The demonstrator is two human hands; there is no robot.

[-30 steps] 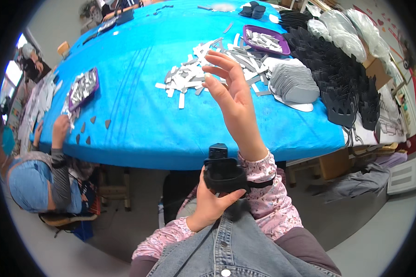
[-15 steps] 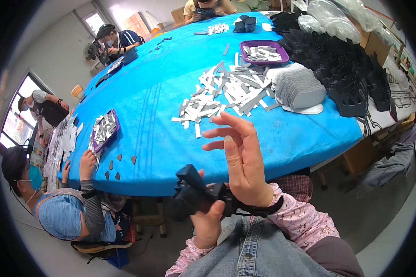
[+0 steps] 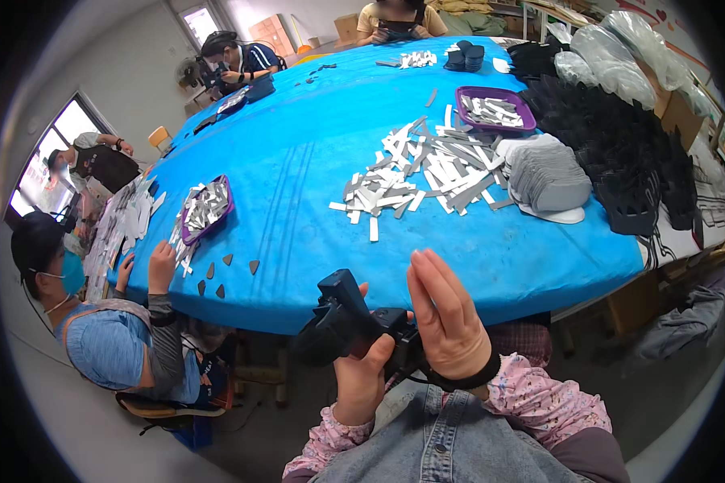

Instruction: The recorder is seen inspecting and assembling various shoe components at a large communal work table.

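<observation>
My left hand point(image 3: 361, 380) grips a bulky black device point(image 3: 340, 315) at the near edge of the table, its thumb pressed along the side. Just to the right, my right hand point(image 3: 451, 326) is raised with its fingers stretched out and close together, holding nothing. A black strap point(image 3: 474, 372) circles the right wrist, and the device sits right beside it. Whether the device is fixed to that strap is hard to make out. Beyond my hands lies a loose heap of grey and white strips point(image 3: 423, 173) on the blue-covered table point(image 3: 298, 217).
A purple tray point(image 3: 532, 121) of strips, a stack of grey pads point(image 3: 552, 181) and piled black pieces point(image 3: 620, 145) stand at the right. At the left, a seated co-worker point(image 3: 109, 346) reaches beside another purple tray point(image 3: 229, 211). Several small dark pieces point(image 3: 254, 266) lie nearby.
My right hand has turned and dropped slightly; its spread, curled fingers are now straight and together. My left hand still holds the black device. The view has shifted a little.
</observation>
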